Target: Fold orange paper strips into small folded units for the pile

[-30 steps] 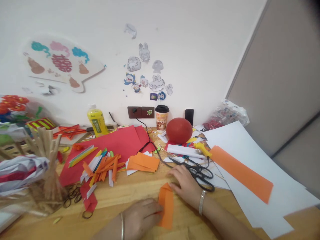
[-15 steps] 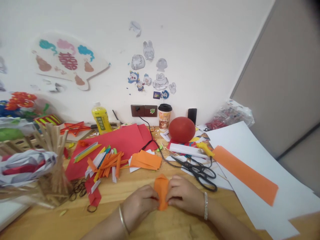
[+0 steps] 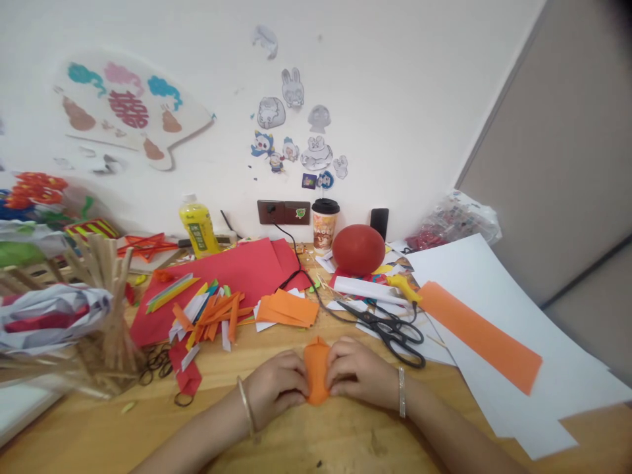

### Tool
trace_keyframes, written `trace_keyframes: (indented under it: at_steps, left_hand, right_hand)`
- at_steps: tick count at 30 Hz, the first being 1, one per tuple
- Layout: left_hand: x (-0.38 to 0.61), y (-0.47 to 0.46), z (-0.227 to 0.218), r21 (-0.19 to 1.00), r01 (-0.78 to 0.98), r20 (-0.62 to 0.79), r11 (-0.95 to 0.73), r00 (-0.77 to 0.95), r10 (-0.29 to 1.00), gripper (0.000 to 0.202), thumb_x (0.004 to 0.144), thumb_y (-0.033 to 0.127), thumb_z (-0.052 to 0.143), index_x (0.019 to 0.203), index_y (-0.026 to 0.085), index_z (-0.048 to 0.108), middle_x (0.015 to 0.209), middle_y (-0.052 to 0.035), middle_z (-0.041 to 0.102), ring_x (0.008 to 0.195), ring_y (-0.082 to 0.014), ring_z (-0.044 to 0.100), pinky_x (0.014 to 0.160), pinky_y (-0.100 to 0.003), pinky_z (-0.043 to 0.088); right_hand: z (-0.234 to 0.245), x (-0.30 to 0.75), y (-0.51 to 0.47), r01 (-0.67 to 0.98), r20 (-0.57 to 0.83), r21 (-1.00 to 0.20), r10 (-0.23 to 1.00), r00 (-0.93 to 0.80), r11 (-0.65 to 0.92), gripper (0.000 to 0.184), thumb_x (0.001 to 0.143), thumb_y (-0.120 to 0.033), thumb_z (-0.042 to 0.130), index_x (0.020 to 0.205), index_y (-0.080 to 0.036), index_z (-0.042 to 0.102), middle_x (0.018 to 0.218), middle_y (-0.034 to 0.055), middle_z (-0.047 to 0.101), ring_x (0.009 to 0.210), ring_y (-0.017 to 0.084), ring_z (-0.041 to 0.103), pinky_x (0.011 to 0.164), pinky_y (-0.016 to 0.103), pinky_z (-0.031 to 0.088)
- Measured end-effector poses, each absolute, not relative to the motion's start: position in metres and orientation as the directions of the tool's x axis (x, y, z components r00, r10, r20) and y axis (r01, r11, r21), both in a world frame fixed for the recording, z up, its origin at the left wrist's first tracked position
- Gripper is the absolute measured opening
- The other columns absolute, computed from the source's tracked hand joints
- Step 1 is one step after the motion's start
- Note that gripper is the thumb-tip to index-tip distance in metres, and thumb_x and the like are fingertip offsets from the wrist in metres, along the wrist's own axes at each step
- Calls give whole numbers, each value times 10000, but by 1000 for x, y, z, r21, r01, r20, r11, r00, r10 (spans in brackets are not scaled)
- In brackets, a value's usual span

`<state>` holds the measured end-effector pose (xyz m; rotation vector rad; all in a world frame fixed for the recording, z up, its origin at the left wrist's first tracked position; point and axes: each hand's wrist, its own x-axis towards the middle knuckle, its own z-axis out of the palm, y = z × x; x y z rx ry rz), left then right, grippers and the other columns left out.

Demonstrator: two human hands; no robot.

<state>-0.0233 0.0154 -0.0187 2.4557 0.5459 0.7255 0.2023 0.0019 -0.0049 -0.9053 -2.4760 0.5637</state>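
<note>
A small piece of orange paper (image 3: 317, 372) stands between my two hands, just above or on the wooden table; its sides look bent and its top edge has a small peak. My left hand (image 3: 282, 388) pinches its left edge, with thumb and fingers closed. On the other side, my right hand (image 3: 355, 374) pinches the right edge the same way. Behind it lies a stack of orange paper rectangles (image 3: 287, 307). Black scissors (image 3: 390, 332) rest to the right, beyond my right hand. Folded orange strips (image 3: 217, 318) are heaped at the left.
Red paper sheets (image 3: 222, 270) lie at the back left, near a yellow bottle (image 3: 199, 227). A lidded cup (image 3: 324, 227) and a red balloon (image 3: 358, 250) stand by the wall. White sheets (image 3: 469, 276) and a long orange strip (image 3: 481, 336) cover the right. Wooden sticks (image 3: 111, 283) fill the left.
Both hands still grip the orange paper, which now looks more rounded at its lower edge. The whole view has shifted slightly, so most things sit a little higher.
</note>
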Motion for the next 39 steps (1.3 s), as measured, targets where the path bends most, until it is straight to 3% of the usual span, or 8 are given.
trace_keyframes:
  at_steps: [7, 11, 15, 20, 30, 35, 39]
  left_hand:
    - [-17, 23, -35, 605, 274, 430, -747, 677, 596, 505, 860, 579, 390, 683, 191, 660, 717, -53, 579, 701, -161, 545, 677, -278, 451]
    - [-13, 22, -34, 592, 337, 412, -732, 654, 634, 407, 853, 502, 464, 660, 186, 633, 694, -36, 562, 692, -160, 534, 670, -273, 432]
    - [-10, 17, -31, 569, 440, 384, -695, 605, 697, 212, 791, 325, 593, 641, 177, 583, 716, -27, 550, 708, -172, 519, 657, -276, 406]
    - [-4, 10, -29, 532, 573, 339, -624, 531, 777, 85, 713, 155, 610, 649, 174, 558, 758, -21, 529, 738, -178, 505, 671, -284, 394]
    - [6, 4, -17, 398, 765, 260, -507, 436, 862, 119, 696, 231, 622, 619, 183, 545, 741, -38, 543, 726, -212, 511, 654, -313, 386]
    - [5, 5, -19, 393, 774, 261, -496, 423, 868, 117, 694, 248, 621, 620, 190, 552, 735, -28, 546, 712, -197, 507, 654, -303, 378]
    - [6, 5, -18, 374, 785, 246, -494, 429, 869, 113, 703, 256, 611, 628, 189, 560, 750, -34, 550, 724, -204, 508, 661, -310, 371]
  right_hand:
    - [-2, 199, 3, 526, 225, -579, 742, -632, 623, 101, 701, -219, 740, 723, -192, 644, 819, -13, 614, 824, 138, 544, 805, 280, 383]
    - [-3, 193, 1, 575, 197, -586, 789, -582, 571, 102, 712, -226, 722, 682, -186, 633, 778, -13, 592, 801, 144, 534, 753, 272, 379]
    - [-3, 188, -4, 648, 189, -587, 861, -473, 485, 107, 681, -172, 719, 661, -183, 614, 763, -13, 570, 807, 158, 506, 728, 272, 364]
    - [-5, 184, -8, 682, 213, -564, 880, -425, 466, 110, 691, -149, 676, 659, -184, 577, 768, -12, 544, 811, 163, 473, 738, 282, 343]
    - [-8, 177, -15, 741, 238, -495, 891, -387, 454, 92, 736, -159, 592, 712, -187, 507, 800, -7, 494, 821, 165, 435, 721, 281, 319]
    - [-8, 175, -17, 766, 225, -486, 907, -357, 422, 230, 666, -278, 690, 765, -199, 498, 821, -17, 476, 821, 172, 423, 729, 289, 311]
    - [-11, 174, -17, 773, 216, -493, 916, -338, 401, 264, 640, -287, 712, 785, -210, 505, 831, -22, 470, 836, 176, 423, 741, 294, 307]
